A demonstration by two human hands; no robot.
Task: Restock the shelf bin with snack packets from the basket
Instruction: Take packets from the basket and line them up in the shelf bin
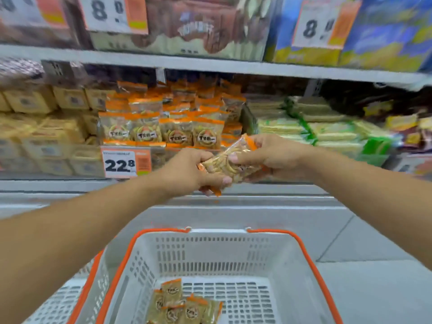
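1. Both bare hands are raised together in front of the middle shelf, sharing a small bundle of clear snack packets with orange ends (230,163), filled with pale, stick-like snacks.
2. The left hand (187,170) grips the lower left end of the bundle, fingers curled underneath and an orange packet edge poking out below them.
3. The right hand (271,157) holds the upper right end, thumb pressed across the clear front and fingers wrapped behind.
4. The bundle sits tilted, its right end higher, just in front of the shelf bin and above the basket.
5. The clear-fronted shelf bin (163,157) is packed with matching orange-topped packets (168,127), stacked in rows that stand upright near the front and are heaped behind.
6. A white and orange price tag reading 22.8 (126,163) hangs on the bin's front, left of the hands.
7. Below the arms stands a white perforated plastic basket with an orange rim and handles (306,256); a few more loose packets of the same kind (182,305) lie flat on its floor near the left front.
8. Left of the bin lie pale yellow boxed goods (42,127); to its right lie green-and-cream wrapped packs (315,132).
9. The upper shelf carries large brown and blue cartons (385,36) with blurred price cards showing an 8.
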